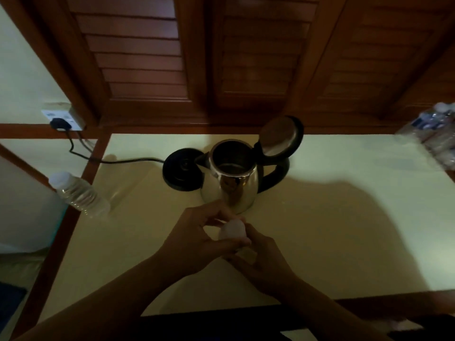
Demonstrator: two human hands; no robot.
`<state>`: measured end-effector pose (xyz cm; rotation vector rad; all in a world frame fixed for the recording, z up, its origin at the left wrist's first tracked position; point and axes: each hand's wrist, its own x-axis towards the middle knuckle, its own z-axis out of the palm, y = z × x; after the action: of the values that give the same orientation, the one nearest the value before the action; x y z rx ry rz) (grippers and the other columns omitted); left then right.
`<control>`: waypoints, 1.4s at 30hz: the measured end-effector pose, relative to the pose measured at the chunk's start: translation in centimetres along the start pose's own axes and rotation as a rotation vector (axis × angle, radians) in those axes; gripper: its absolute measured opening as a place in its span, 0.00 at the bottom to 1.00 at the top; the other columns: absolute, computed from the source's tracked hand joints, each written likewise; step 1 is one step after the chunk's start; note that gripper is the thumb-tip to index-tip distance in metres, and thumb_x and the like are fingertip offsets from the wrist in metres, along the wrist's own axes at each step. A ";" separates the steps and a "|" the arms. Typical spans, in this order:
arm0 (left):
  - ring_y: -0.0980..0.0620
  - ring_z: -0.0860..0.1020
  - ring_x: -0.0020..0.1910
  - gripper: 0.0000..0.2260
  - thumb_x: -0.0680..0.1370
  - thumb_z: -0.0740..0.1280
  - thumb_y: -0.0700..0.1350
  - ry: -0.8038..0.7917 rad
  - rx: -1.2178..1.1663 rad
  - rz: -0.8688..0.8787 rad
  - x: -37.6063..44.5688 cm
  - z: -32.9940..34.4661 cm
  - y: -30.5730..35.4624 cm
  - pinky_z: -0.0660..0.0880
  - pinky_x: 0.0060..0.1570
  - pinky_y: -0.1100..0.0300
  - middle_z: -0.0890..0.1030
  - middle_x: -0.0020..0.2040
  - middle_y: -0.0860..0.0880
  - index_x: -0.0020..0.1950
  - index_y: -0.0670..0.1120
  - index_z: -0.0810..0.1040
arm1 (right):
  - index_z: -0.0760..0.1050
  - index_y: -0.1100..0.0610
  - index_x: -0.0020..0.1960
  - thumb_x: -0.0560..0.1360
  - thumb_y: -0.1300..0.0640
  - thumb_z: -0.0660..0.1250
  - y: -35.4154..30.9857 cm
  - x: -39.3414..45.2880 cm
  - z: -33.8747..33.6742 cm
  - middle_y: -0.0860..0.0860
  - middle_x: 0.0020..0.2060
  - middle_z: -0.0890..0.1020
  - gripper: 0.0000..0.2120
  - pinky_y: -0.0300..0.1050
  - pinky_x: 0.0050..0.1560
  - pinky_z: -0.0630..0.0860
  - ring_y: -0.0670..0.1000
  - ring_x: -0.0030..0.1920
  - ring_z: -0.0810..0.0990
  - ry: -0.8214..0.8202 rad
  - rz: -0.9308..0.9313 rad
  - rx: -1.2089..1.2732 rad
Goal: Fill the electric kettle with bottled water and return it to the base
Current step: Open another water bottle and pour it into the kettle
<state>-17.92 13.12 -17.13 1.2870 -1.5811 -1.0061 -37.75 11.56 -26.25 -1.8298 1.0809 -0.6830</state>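
Dim room, pale table (320, 230) under louvred wooden shutters: bottle held just below open kettle.

Both hands at lower centre, left hand (197, 238) and right hand (261, 252), each grip wrapped round a small bottle (232, 232), cap end tilted up-frame toward kettle (230, 178), lid raised, standing directly above, beside base (179, 172), not on it. Probably uncapping; pouring next, straight up-frame.

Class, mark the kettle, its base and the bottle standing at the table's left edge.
kettle (231, 190): head view, shiny steel body.
base (181, 172): head view, black disc top.
bottle (81, 194): head view, ribbed clear side.
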 end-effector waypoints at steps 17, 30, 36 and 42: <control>0.51 0.80 0.38 0.26 0.58 0.86 0.55 0.201 0.067 -0.057 0.5 2.2 0.5 0.80 0.34 0.63 0.79 0.37 0.49 0.39 0.44 0.74 | 0.77 0.51 0.68 0.77 0.43 0.75 0.6 0.4 0.0 0.34 0.58 0.83 0.23 0.38 0.54 0.80 0.39 0.56 0.84 0.034 -0.091 0.001; 0.57 0.82 0.56 0.15 0.74 0.77 0.51 -0.183 0.120 -0.037 1.2 -0.6 0.6 0.78 0.54 0.67 0.85 0.55 0.58 0.60 0.52 0.85 | 0.73 0.44 0.72 0.73 0.49 0.81 0.6 1.2 -0.6 0.32 0.59 0.84 0.31 0.36 0.57 0.80 0.36 0.58 0.84 0.062 -0.144 0.025; 0.58 0.84 0.52 0.13 0.73 0.78 0.49 -0.110 0.093 -0.018 0.8 -0.5 0.2 0.79 0.51 0.67 0.86 0.50 0.57 0.55 0.48 0.84 | 0.75 0.42 0.64 0.74 0.45 0.78 0.8 1.1 -0.1 0.28 0.55 0.81 0.21 0.32 0.52 0.77 0.33 0.54 0.82 0.090 -0.167 -0.017; 0.53 0.83 0.39 0.23 0.65 0.81 0.62 0.129 0.215 -0.021 1.2 1.8 0.2 0.81 0.37 0.51 0.82 0.39 0.52 0.44 0.48 0.76 | 0.81 0.53 0.61 0.76 0.45 0.78 1.7 1.4 0.1 0.29 0.57 0.78 0.19 0.34 0.54 0.76 0.37 0.55 0.82 0.078 -0.187 -0.016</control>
<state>-19.85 12.14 -17.35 1.4860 -1.6111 -0.7643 -37.75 9.95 -27.80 -1.9488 0.9749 -0.8639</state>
